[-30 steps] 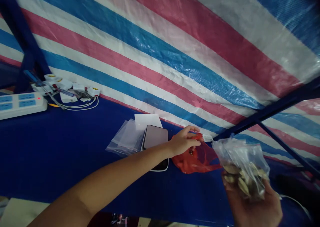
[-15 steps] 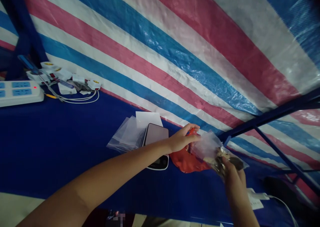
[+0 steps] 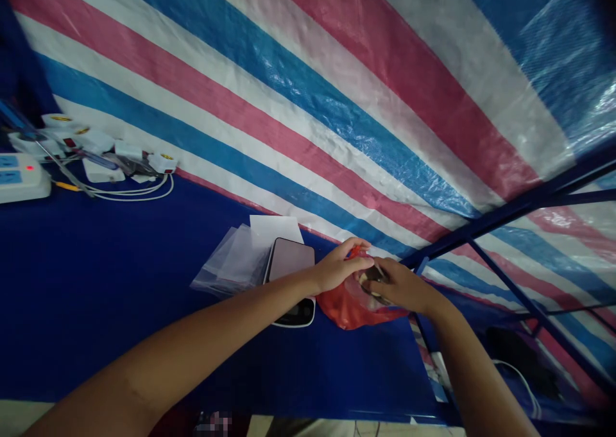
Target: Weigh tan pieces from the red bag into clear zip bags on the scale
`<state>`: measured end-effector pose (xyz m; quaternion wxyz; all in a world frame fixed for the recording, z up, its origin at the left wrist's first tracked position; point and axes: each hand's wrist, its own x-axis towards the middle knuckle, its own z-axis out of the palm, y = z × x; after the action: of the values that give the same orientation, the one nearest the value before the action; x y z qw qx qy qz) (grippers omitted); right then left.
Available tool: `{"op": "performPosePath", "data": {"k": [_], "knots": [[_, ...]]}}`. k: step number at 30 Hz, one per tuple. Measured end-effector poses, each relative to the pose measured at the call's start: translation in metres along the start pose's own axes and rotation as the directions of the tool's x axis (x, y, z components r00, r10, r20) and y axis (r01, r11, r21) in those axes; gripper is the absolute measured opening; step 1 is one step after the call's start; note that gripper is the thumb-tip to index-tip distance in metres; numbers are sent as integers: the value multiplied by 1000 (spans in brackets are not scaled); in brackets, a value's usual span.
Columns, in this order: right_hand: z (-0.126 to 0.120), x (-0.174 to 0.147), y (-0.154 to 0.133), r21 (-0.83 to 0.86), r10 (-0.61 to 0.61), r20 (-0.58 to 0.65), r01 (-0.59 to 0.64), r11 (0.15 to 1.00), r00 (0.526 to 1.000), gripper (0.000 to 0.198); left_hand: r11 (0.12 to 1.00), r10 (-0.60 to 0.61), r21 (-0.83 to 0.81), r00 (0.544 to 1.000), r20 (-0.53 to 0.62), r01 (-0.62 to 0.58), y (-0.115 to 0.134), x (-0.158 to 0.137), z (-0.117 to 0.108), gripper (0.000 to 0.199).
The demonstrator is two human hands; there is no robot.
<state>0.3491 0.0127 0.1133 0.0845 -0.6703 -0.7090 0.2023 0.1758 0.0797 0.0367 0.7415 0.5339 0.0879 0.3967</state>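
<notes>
A red plastic bag (image 3: 344, 307) lies on the blue table beside a digital scale (image 3: 291, 260). My left hand (image 3: 339, 265) reaches over the scale and grips the rim of the red bag, fingers curled at its mouth. My right hand (image 3: 392, 284) is at the bag's opening, its fingers closed on a clear plastic bag (image 3: 374, 275) with dark and pale pieces inside. That clear bag is partly hidden by my fingers and sits in the mouth of the red one. My left forearm covers the lower middle of the scale.
Left of the scale lie flat clear bags (image 3: 230, 260) and a white sheet (image 3: 275, 228). Plugs and cables (image 3: 115, 161) crowd the back left near a power strip (image 3: 22, 179). A striped tarp (image 3: 240, 116) rises behind; a blue metal frame (image 3: 505, 212) stands right.
My right hand has carried the clear bag left, from beside the red bag into its mouth. My left hand keeps its hold on the red bag. The view has shifted slightly right.
</notes>
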Motion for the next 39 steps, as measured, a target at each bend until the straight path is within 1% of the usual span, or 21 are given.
{"op": "performPosePath", "data": {"k": [2,3,5,6,9,12,14,16,18,19,20,22,23,24,25,27,29,30,32,36,39], "knots": [[6,17,3,21,9,151,-12,1000,988,14,1000,-14,12,1000,-28,15,-2,1,-1,41],[9,23,5,37,5,208,-13,999,978,14,999,-29,26,999,-41,30,-2,1,-1,43],[14,32,8,68,-19,269,1,998,963,15,997,-63,44,996,-56,65,-4,2,-2,46],[16,34,9,75,-33,279,12,997,960,15,996,-79,44,995,-56,82,-4,2,-3,46],[18,34,14,67,-34,259,17,998,965,18,993,-117,22,992,-54,119,-7,2,-3,44],[18,29,19,32,30,182,-37,999,983,28,992,-124,11,989,-80,126,-9,2,-3,38],[18,26,21,42,83,121,-88,995,989,32,992,-119,20,987,-104,121,-10,3,-2,34],[19,22,21,93,118,86,-126,988,989,32,990,-124,58,984,-129,132,-11,4,-2,30],[21,18,16,190,125,90,-141,972,988,35,977,-95,175,982,-161,123,-11,3,-3,25],[22,15,13,247,114,101,-136,959,988,36,957,-48,273,985,-169,93,-11,2,-4,23],[24,11,10,293,94,113,-124,948,989,37,920,16,389,988,-151,44,-11,0,-6,24],[27,4,4,320,52,108,-85,944,993,36,794,117,603,993,-24,-79,-10,-3,-9,29],[28,0,3,301,36,92,-62,952,995,35,730,124,672,991,56,-129,-10,-5,-10,33],[29,-4,4,277,20,80,-42,960,997,34,678,104,717,987,124,-162,-10,-7,-12,35],[30,-8,6,264,8,77,-28,964,997,33,635,71,752,983,170,-175,-10,-9,-13,33],[31,-13,13,273,12,62,-28,962,998,31,557,15,813,981,196,-171,-10,-11,-14,24],[32,-17,22,256,62,-3,-59,965,998,29,476,-12,862,978,206,-176,-9,-11,-14,14],[33,-19,26,221,86,-46,-74,972,995,28,441,-25,879,977,212,-180,-9,-11,-14,12],[35,-21,30,127,108,-94,-95,987,990,25,388,-42,902,974,222,-189,-7,-11,-14,11],[41,-23,28,-78,119,-66,-124,989,991,21,311,-36,922,966,255,-232,-1,-11,-14,9],[50,-22,29,-261,141,-83,-158,952,986,31,268,-43,919,949,312,-290,3,-12,-13,8]]}}
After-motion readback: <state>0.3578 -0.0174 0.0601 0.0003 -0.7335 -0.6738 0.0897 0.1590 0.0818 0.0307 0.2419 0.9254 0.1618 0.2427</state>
